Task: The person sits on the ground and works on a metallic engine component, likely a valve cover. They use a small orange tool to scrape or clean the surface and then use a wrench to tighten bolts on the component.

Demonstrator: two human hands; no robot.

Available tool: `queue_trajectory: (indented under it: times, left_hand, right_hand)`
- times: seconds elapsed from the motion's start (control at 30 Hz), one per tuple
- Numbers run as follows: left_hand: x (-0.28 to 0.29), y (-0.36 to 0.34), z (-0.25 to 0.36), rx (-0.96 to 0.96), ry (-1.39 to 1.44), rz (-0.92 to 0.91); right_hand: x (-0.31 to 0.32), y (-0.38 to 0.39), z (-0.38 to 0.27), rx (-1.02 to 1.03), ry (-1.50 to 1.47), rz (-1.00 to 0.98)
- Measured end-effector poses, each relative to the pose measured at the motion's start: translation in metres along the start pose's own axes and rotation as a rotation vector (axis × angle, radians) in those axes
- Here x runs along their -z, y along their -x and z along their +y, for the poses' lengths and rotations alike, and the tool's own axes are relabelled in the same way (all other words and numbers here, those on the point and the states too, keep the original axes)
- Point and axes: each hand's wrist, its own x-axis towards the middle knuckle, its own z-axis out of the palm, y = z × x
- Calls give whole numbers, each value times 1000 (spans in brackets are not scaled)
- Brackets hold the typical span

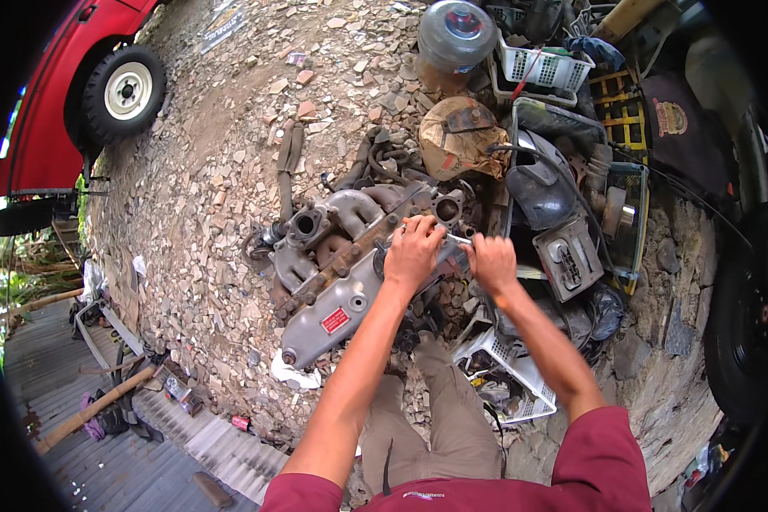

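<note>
A grey engine [333,317] with a red label on its cover lies on the rubble in front of me, its curved manifold pipes along the far side. At its right end, my right hand [491,263] is closed round a shiny metal wrench [458,240]. My left hand [414,249] is closed at the other end of that tool, fingers bent over the engine's edge. The wrench's head is hidden by my left fingers, so I cannot see what it sits on. Just beyond my hands is a round flanged opening [447,207].
Rubber hoses [289,166] and a brown paper-wrapped bundle [461,141] lie beyond the engine. To the right stand a crate of metal parts [563,256] and a white basket [520,375]. A large water bottle [457,38] is farther back. A red vehicle [51,94] stands far left.
</note>
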Motion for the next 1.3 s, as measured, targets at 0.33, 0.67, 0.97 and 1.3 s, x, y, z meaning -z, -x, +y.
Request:
queue_trajectory:
  times: [0.33, 0.67, 0.97, 1.3]
  left_hand:
    - [10, 0, 5, 28, 77, -31]
    - [16, -2, 3, 17, 139, 19]
    - [10, -2, 6, 27, 106, 15]
    - [10, -1, 4, 23, 75, -18]
  right_hand:
    - [27, 7, -13, -185, -329, -117]
    - [41, 1, 1, 5, -293, 28]
    - [52, -77, 54, 501, -188, -334]
    - [17, -37, 33, 230, -206, -204]
